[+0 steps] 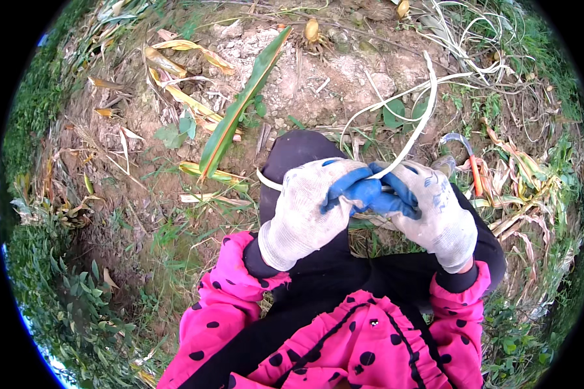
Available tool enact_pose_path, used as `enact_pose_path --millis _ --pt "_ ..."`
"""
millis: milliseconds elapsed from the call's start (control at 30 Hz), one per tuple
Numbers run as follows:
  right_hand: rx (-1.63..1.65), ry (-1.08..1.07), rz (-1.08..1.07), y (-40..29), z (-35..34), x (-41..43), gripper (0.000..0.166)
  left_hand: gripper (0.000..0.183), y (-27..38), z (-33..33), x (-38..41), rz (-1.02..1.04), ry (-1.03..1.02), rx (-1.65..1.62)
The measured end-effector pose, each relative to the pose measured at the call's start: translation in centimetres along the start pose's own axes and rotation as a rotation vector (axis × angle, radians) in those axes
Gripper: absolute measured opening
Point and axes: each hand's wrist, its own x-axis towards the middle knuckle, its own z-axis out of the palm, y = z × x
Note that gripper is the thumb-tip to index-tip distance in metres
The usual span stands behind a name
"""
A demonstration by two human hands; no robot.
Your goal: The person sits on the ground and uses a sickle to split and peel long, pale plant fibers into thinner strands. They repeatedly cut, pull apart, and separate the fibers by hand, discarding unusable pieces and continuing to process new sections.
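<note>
My left hand (316, 204), in a white knit glove with blue coated fingers, is shut on a pale flat cord (413, 133). My right hand (418, 204), gloved alike, pinches the same cord, and the fingertips of both hands meet above my knees. One length of cord rises from between the hands and curves away to the upper right. Another piece emerges left of my left glove, over the dark-trousered knee (299, 146). Where the cord runs between the fingers is mostly hidden by the gloves.
A sickle (473, 167) with an orange handle lies on dry husks at right. Loose cord (482, 68) is tangled at upper right. A long green leaf (246, 104) lies left of my knee, near dry corn leaves (190, 99). A cut stalk stub (312, 31) stands ahead.
</note>
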Motion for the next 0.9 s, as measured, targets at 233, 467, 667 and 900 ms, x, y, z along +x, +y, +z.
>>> enact_pose_path --millis 233,467,667,900 --pt "0.012 0.156 0.068 1.8 0.2 -2.4 0.042 0.046 -0.5 -3.3 -1.8 -0.192 -0.255 -0.081" --pt "-0.142 0.144 -0.066 0.5 -0.2 -2.3 0.043 0.038 1.2 -2.3 -2.6 -0.551 0.055 -0.669" --pt "-0.049 0.059 -0.122 1.6 -0.9 -1.4 0.037 0.025 0.2 -0.4 -2.3 -0.376 -0.296 -0.555" --pt "-0.077 0.073 -0.096 -0.3 -1.0 -0.7 0.044 0.036 1.2 1.2 -0.3 -0.501 -0.162 -0.879"
